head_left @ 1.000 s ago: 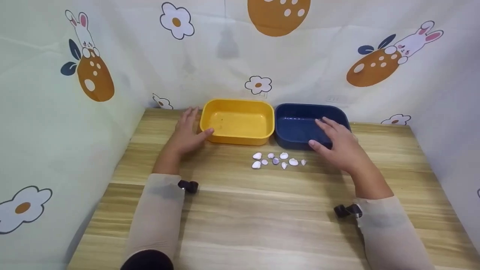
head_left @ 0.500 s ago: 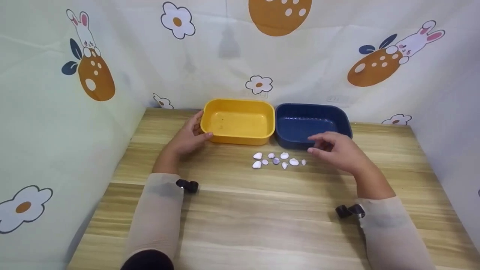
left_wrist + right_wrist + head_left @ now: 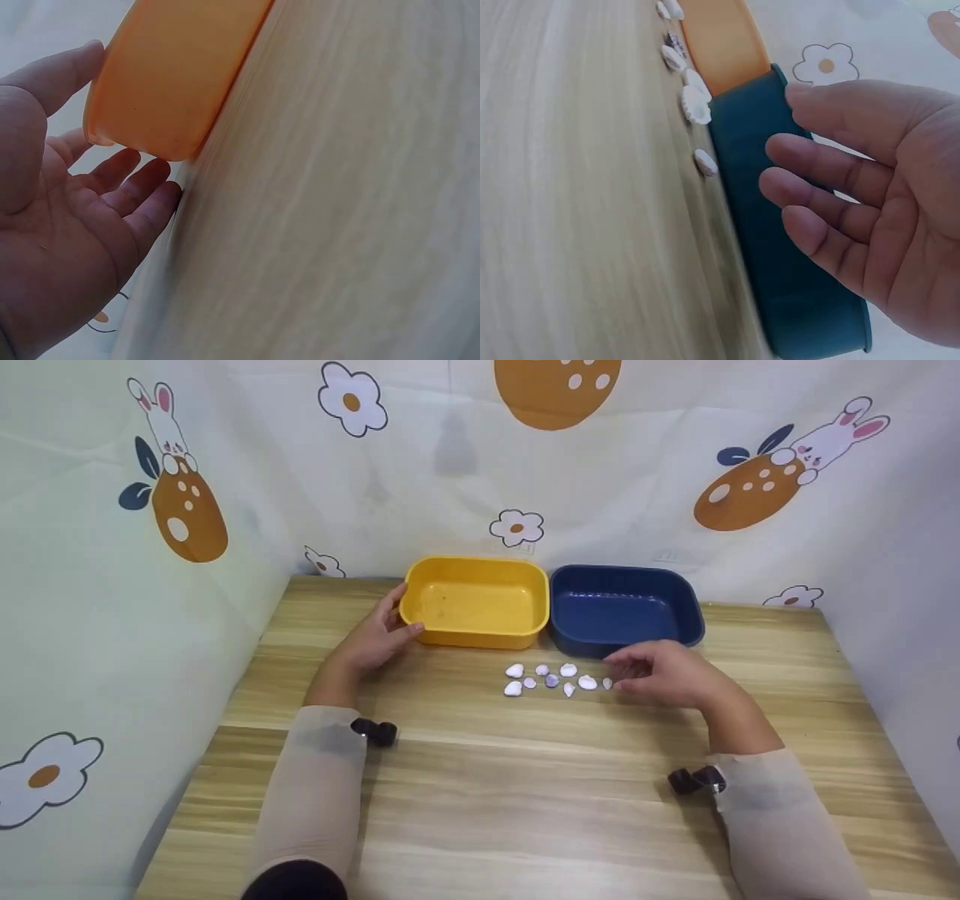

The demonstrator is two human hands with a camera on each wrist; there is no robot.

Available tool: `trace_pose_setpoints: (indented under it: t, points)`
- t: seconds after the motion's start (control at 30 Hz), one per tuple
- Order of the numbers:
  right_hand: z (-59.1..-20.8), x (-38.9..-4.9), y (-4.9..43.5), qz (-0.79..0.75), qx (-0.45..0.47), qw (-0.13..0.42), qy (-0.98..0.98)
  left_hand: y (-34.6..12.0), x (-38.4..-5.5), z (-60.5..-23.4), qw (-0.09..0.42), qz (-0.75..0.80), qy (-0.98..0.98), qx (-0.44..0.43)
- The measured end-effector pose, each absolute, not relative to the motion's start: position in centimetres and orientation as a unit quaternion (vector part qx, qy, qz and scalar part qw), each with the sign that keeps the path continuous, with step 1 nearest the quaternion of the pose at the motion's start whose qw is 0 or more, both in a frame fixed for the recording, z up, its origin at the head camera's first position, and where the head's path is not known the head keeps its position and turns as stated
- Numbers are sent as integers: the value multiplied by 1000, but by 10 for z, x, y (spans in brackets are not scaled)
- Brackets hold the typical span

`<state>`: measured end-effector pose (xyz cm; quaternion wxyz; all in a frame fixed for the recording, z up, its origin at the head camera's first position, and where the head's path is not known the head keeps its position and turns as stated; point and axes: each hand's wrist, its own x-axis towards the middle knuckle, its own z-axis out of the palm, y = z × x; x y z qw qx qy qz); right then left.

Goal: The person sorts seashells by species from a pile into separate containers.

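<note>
My left hand [image 3: 373,639], relaxed, touches the left edge of the yellow plastic tub [image 3: 480,640]; in front, seashells [image 3: 552,681] lie near the navy plastic tub [image 3: 585,648], wood-grain tabletop [image 3: 525,780] stretching wide towards me; my right hand [image 3: 667,675], loosely curved, grasping nothing, hovers beside the rightmost shell [image 3: 607,684]

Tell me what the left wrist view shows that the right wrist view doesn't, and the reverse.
Only the left wrist view: the left hand, at one end of the yellow bin.
Only the right wrist view: the right hand, the dark blue bin and several seashells lying in front of the bins.
Both: part of the yellow bin, the wood-grain tabletop and some printed backdrop.
</note>
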<state>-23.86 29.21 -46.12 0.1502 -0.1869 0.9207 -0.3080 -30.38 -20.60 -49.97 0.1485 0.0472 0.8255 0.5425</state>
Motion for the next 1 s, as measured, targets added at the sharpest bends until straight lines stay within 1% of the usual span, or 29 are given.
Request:
trace_pose_setpoints:
  t: [0.1,0.2,0.6,0.8,1.0]
  points:
    - [-465,-240,291,-291,-202,172,919,-207,-303,-499,152,544,824,44]
    - [-469,-241,288,-275,-214,176,921,-207,-302,-497,158,549,820,35]
    - [-487,-246,279,-278,-182,150,931,-207,-302,-495,163,568,806,22]
    - [-491,-246,280,-270,-185,138,935,-206,-303,-498,162,582,796,33]
    - [-493,-245,281,-266,-186,134,936,-205,-304,-499,162,583,796,24]
